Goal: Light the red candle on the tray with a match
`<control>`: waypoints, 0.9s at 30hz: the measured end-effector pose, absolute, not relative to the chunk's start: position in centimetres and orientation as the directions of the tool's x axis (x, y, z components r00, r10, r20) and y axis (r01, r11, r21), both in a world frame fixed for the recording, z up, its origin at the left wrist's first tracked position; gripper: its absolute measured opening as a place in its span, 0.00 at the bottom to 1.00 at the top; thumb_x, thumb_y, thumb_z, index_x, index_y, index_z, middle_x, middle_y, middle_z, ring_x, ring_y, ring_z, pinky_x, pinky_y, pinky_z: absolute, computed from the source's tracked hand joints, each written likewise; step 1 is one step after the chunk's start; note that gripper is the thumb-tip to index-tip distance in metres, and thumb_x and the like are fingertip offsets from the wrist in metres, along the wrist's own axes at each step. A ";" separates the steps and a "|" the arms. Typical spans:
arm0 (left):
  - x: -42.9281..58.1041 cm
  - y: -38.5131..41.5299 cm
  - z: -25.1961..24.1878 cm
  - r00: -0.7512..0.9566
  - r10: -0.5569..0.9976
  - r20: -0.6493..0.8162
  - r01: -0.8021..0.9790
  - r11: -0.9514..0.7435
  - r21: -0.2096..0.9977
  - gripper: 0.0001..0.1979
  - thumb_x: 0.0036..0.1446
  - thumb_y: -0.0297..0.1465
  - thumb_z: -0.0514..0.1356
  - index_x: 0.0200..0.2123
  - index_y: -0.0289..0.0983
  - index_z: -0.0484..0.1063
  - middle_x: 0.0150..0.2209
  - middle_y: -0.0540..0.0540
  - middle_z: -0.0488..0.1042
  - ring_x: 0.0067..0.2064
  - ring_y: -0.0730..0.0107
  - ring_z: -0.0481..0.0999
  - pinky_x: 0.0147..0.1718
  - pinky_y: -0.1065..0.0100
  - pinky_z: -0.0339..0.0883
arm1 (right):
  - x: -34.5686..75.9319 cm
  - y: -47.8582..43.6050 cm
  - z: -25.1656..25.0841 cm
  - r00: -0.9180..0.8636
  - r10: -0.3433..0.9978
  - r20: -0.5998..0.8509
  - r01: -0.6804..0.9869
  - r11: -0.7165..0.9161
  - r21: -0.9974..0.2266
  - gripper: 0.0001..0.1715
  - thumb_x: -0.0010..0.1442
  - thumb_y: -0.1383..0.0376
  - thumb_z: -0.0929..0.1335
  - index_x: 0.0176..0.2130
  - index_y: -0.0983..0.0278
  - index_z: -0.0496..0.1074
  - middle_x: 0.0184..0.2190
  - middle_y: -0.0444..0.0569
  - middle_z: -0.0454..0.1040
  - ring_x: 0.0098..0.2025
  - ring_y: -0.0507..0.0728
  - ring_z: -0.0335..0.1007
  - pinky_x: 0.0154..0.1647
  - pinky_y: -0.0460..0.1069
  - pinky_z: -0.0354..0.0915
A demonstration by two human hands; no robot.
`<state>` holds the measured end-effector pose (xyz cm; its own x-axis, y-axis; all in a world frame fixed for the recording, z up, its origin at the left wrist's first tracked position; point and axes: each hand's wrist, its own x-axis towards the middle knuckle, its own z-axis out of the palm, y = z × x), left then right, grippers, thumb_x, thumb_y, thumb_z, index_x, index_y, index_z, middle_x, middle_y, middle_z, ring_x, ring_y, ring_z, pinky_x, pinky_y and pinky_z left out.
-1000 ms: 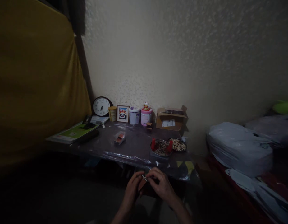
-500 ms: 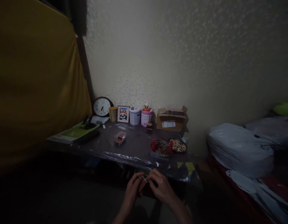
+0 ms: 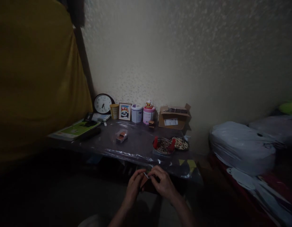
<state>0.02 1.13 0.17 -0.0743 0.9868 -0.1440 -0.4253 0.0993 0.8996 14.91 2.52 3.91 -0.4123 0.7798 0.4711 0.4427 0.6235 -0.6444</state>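
Head view, dim light. A small dark object (image 3: 147,185) is gripped from both sides: left hand (image 3: 133,186) is curled on its left edge, right hand (image 3: 162,184) is closed over its top and right side. A thin pale piece (image 3: 146,174) is pinched at the object's top between the fingertips of both hands; what it is cannot be told. The object is held low, just in front of the near edge of the plastic-covered table (image 3: 136,148), clear of the surface. On the table, two patterned dishes (image 3: 169,145) are seen nearest the hands, and a small box (image 3: 121,136) sits mid-table. A clock (image 3: 102,103), a framed panda picture (image 3: 124,111), two tins (image 3: 142,114) and a cardboard box (image 3: 174,118) are lined along the wall.
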 end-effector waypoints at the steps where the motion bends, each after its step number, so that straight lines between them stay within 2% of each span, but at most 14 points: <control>1: 0.1 1.1 0.2 -0.075 0.987 -0.140 -0.428 0.095 0.899 0.18 0.41 0.41 0.63 0.33 0.35 0.74 0.18 0.53 0.68 0.17 0.77 0.62 0.15 0.75 0.52 | 14.9 2.5 3.9 -0.416 0.780 0.469 0.439 0.623 -0.647 0.11 0.57 0.73 0.63 0.33 0.61 0.73 0.32 0.46 0.70 0.36 0.53 0.69 0.39 0.46 0.63; 4: 0.2 0.9 0.5 -0.072 0.988 -0.137 -0.430 0.093 0.898 0.17 0.41 0.40 0.63 0.33 0.35 0.74 0.17 0.54 0.68 0.17 0.77 0.62 0.15 0.75 0.51 | 14.7 2.4 3.9 -0.399 0.790 0.466 0.411 0.608 -0.679 0.09 0.57 0.71 0.64 0.33 0.61 0.73 0.31 0.46 0.70 0.36 0.53 0.69 0.38 0.46 0.64; 9: 0.2 0.7 0.8 -0.047 0.986 -0.158 -0.471 0.117 0.874 0.16 0.43 0.40 0.62 0.33 0.36 0.73 0.19 0.53 0.69 0.19 0.76 0.63 0.17 0.75 0.53 | 14.5 2.7 3.7 -0.308 0.862 0.403 0.302 0.490 -0.818 0.04 0.55 0.66 0.67 0.29 0.62 0.73 0.30 0.46 0.71 0.35 0.54 0.70 0.35 0.46 0.65; 13: 0.1 0.8 0.4 -0.031 0.993 -0.113 -0.509 0.082 0.857 0.14 0.46 0.39 0.61 0.33 0.36 0.72 0.20 0.53 0.70 0.20 0.76 0.64 0.17 0.75 0.53 | 14.5 3.0 3.8 -0.231 0.902 0.365 0.133 0.401 -0.906 0.07 0.54 0.62 0.69 0.28 0.63 0.72 0.29 0.46 0.73 0.33 0.54 0.71 0.35 0.47 0.66; 16: 0.0 0.7 0.3 -0.036 0.994 -0.107 -0.531 0.072 0.845 0.13 0.48 0.40 0.60 0.33 0.37 0.72 0.21 0.53 0.69 0.20 0.76 0.64 0.17 0.75 0.53 | 14.5 2.9 4.1 -0.184 0.949 0.257 -0.024 0.256 -0.966 0.11 0.53 0.57 0.70 0.30 0.63 0.72 0.30 0.47 0.76 0.31 0.54 0.73 0.34 0.48 0.67; 21: 0.0 0.8 0.6 -0.049 0.996 -0.080 -0.573 0.037 0.818 0.13 0.47 0.41 0.61 0.31 0.38 0.72 0.26 0.51 0.73 0.27 0.73 0.71 0.23 0.74 0.60 | 14.6 2.8 4.4 -0.099 0.983 0.157 -0.150 0.142 -0.978 0.15 0.50 0.54 0.72 0.31 0.64 0.73 0.31 0.49 0.77 0.35 0.56 0.74 0.39 0.50 0.68; 27: 0.0 0.9 0.8 -0.059 0.993 -0.099 -0.598 0.045 0.800 0.14 0.48 0.42 0.60 0.31 0.37 0.72 0.24 0.52 0.70 0.23 0.75 0.67 0.20 0.74 0.57 | 15.0 3.1 4.0 -0.091 0.988 0.127 -0.206 0.107 -0.973 0.17 0.51 0.54 0.71 0.36 0.64 0.74 0.36 0.51 0.77 0.42 0.59 0.73 0.47 0.53 0.66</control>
